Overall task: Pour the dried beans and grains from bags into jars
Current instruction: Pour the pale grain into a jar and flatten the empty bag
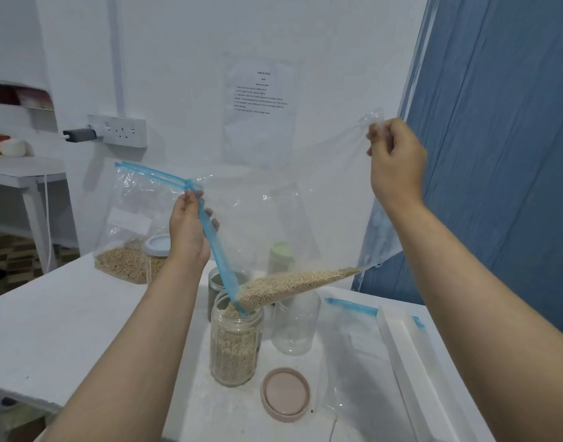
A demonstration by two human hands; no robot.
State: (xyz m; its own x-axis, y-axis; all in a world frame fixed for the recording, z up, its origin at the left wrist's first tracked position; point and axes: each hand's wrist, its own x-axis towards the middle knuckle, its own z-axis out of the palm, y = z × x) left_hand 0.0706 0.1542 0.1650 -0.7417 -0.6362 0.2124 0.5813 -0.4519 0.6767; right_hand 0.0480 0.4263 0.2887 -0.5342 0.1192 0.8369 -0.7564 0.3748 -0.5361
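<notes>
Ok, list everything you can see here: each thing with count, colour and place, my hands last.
tilted bag: 1, clear, blue zip, pouring grain into jar
filling jar: 1, clear, table centre
empty jar: 1, clear, right of it
dark-filled jar: 1, behind it
pink lid: 1, table front
standing bag: 1, clear, grain inside, back left
white-lidded jar: 1, by that bag
flat bag: 1, clear, table right
wall socket: 1, white
left hand: grips zip edge
right hand: pinches raised bag corner
</notes>
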